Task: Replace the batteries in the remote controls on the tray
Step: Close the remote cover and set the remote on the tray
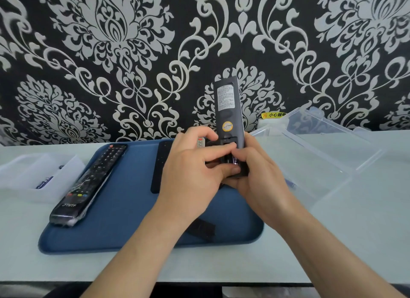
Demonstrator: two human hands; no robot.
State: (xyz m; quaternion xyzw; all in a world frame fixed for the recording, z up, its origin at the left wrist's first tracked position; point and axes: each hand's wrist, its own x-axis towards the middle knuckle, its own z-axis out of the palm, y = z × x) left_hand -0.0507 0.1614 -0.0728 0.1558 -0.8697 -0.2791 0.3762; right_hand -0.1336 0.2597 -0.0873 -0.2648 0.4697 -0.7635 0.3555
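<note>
Above the blue tray, right hand grips upright remote; left hand pinches battery.

A pale tabletop is shown with a blue tray laid at its middle. Just left of the tray a white compartmented box is set, and to the tray's right a clear plastic container is placed.

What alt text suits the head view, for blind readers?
The left hand and right hand hold a dark remote, rear side showing, at its open battery compartment. A blue tray carries a large remote and a slim remote.
</note>
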